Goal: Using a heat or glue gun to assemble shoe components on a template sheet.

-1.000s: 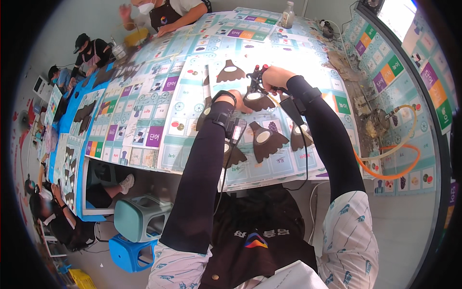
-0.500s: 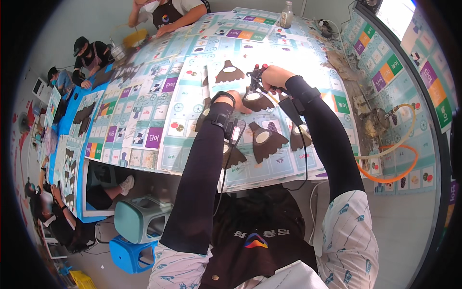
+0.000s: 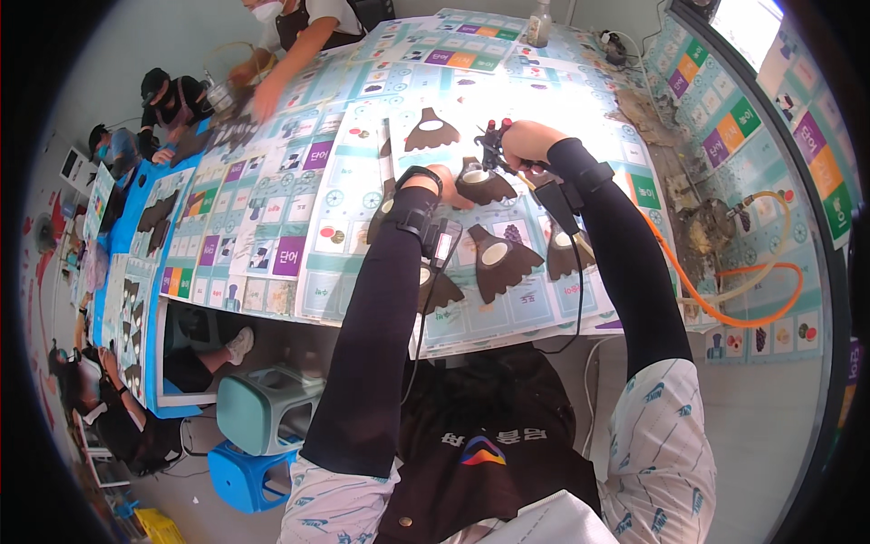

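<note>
Printed sheets (image 3: 288, 210) cover the table, a brown piece (image 3: 488, 189) lying at upper centre near two hands.
Beside that piece, the right hand (image 3: 530, 145) is closed around a dark, red-knobbed tool (image 3: 492, 147); both have shifted slightly right in the last half second, leaving more of the piece's neck in view, which suggests a change of angle on that same piece. The left hand (image 3: 446, 186) is at the piece's left edge; whether its fingers grip cannot be told. At right, the orange hose (image 3: 743, 323) has swung outward. At upper left, a co-worker's hand (image 3: 268, 96) has come down over the table.
</note>
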Demonstrator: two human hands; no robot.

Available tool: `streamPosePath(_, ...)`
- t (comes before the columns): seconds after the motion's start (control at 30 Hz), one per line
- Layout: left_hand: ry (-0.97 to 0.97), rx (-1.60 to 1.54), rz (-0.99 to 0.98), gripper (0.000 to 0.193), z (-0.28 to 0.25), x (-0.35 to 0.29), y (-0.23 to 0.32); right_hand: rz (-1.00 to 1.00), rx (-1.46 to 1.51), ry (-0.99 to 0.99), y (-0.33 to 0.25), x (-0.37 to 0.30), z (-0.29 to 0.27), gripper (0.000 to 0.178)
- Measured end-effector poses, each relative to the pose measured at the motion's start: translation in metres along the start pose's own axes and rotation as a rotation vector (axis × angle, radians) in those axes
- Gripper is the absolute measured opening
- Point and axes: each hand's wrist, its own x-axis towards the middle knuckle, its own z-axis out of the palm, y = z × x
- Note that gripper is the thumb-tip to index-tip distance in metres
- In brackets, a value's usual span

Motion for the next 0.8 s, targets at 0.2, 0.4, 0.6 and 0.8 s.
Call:
streamPosePath(0.2, -0.008, 0.012, -0.042, 0.098, 0.004, 0.008, -0.002, -0.085, -0.054, 0.013, -0.009, 0.009, 0.010, 0.010)
streamPosePath(0.4, 0.204, 0.076, 0.023, 0.101, 0.012, 0.004, -0.002, -0.032, 0.012, 0.013, -0.007, 0.002, 0.009, 0.007)
streamPosePath(0.6, 0.053, 0.043, 0.000, 0.103, 0.005, 0.006, -0.002, -0.092, -0.049, -0.118, -0.009, -0.001, 0.010, 0.007)
streamPosePath(0.8, 0.115, 0.032, 0.065, 0.100, 0.011, 0.018, -0.017, -0.182, -0.037, -0.083, 0.024, -0.019, -0.028, 0.014)
